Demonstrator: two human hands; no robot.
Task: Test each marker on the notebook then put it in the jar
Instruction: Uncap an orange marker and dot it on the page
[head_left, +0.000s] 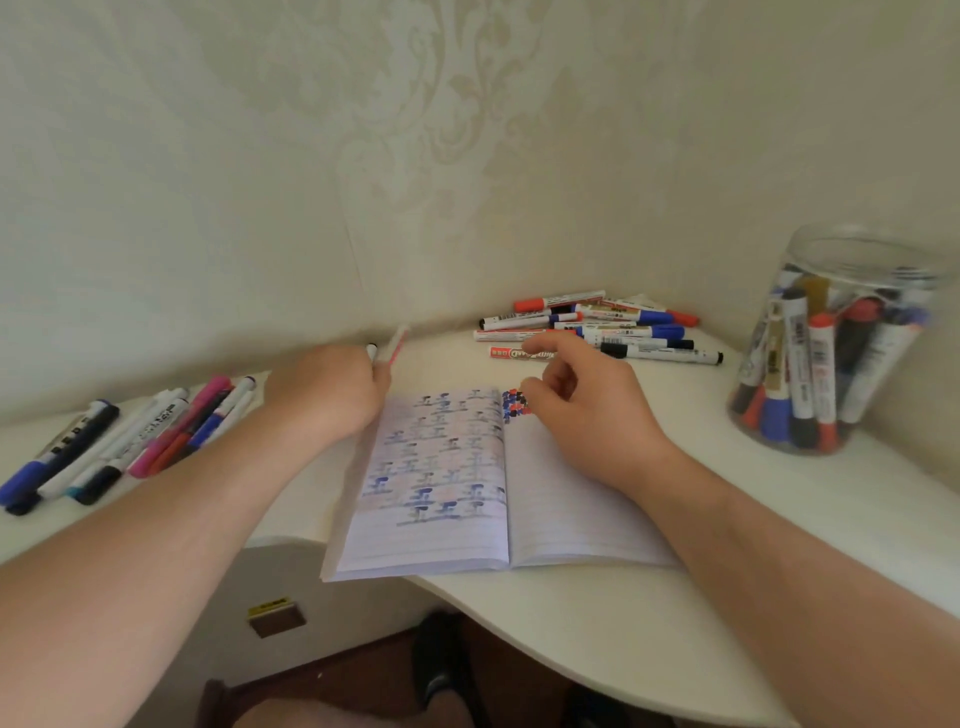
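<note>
Presently, the open notebook (467, 483) lies at the front of the white desk (779, 519), its lower left corner overhanging the curved front edge. Coloured test marks cover the left page; a small cluster of red, blue and black marks sits at the top of the right page.

Left hand (327, 389): fingers curled round a motion-blurred red marker (396, 343) and a second marker with a dark tip (372, 351), held above the desk just beyond the notebook's top left corner.

Right hand (582, 410): hovers over the top of the right page, fingers loosely curled, holding nothing, forefinger extended toward the pile of markers (602, 327) against the wall at the rear.

Jar (831, 343): clear, open-topped, standing in the right corner near the wall, well apart from both hands, with many markers standing in it.

A further row of markers (119, 441) lies at the left, close to the desk's front edge. Bare desk surface shows between notebook and jar. Below the front edge, dark floor is visible.
</note>
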